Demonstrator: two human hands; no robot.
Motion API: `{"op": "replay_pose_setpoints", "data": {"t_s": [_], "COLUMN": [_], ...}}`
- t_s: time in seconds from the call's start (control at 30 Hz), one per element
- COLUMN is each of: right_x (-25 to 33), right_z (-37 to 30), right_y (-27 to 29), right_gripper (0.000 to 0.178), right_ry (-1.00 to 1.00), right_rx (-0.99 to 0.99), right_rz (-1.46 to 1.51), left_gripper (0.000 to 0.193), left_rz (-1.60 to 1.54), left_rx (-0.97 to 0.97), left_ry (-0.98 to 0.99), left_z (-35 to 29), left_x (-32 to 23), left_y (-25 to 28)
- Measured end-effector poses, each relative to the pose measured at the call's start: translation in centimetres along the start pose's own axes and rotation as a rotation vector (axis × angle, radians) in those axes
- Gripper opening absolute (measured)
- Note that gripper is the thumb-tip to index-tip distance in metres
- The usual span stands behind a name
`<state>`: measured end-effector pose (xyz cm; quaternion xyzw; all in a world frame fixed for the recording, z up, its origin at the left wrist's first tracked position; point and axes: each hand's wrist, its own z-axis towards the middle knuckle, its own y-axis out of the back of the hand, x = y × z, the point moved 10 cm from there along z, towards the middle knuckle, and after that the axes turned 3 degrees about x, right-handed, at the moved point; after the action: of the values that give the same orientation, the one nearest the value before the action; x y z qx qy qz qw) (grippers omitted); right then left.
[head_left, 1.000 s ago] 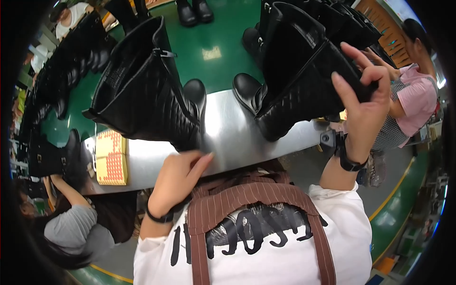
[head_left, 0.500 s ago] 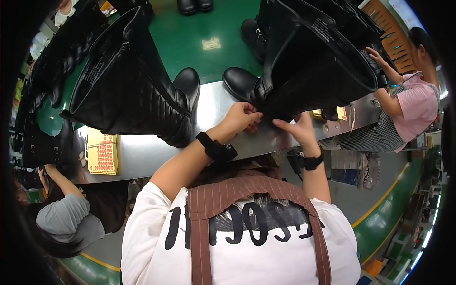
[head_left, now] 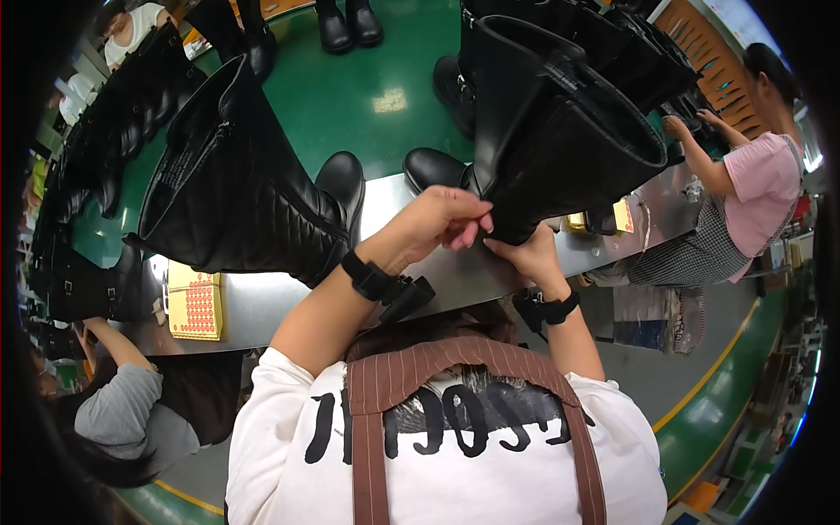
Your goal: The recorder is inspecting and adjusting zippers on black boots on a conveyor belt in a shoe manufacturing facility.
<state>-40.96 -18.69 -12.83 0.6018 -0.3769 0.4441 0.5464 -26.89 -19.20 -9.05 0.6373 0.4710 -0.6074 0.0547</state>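
A tall black boot point(head_left: 564, 144) stands upright in front of me on the metal table edge, slightly right of centre, its toe pointing away to the left. My left hand point(head_left: 444, 220) is at its ankle, fingers curled and thumb pinched against the forefinger beside the shaft; whatever it pinches is too small to make out. Around the back of the ankle, my right hand point(head_left: 528, 255) grips the boot with the thumb on the near side; the other fingers are partly hidden. To the left, a second tall black boot point(head_left: 249, 188) with a quilted shaft and side zip stands untouched.
The steel table edge point(head_left: 383, 206) borders a green surface point(head_left: 350, 105) holding more black boots point(head_left: 346, 28). Yellow cards with red dots point(head_left: 197, 304) lie at the left. Co-workers sit on both sides: one in a pink top point(head_left: 763, 188), one in a grey sleeve point(head_left: 122, 402).
My left hand has shifted slightly up along the boot's shaft. My right hand has moved in against the boot's ankle. The co-worker at right has drawn a hand away from the nearby boots.
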Motion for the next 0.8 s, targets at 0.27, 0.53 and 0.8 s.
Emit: {"op": "replay_pose_setpoints", "data": {"t_s": [0.27, 0.53, 0.8], "right_x": [0.7, 15.2, 31.2], "right_z": [-0.2, -4.1, -3.0], "right_y": [-0.4, 8.9, 3.8], "right_gripper": [0.049, 0.072, 0.03], "right_ry": [0.177, 0.55, 0.866], "right_rx": [-0.011, -0.378, -0.395], "right_rz": [0.07, 0.137, -1.145], "left_gripper": [0.028, 0.029, 0.029], "left_rz": [0.01, 0.246, 0.194], "left_rx": [-0.022, -0.042, -0.055], "left_ry": [-0.146, -0.262, -0.275], "left_z": [-3.7, -2.0, -1.2], "left_x": [-9.1, -9.0, -9.0], "left_y": [-6.4, -4.9, -4.6]}}
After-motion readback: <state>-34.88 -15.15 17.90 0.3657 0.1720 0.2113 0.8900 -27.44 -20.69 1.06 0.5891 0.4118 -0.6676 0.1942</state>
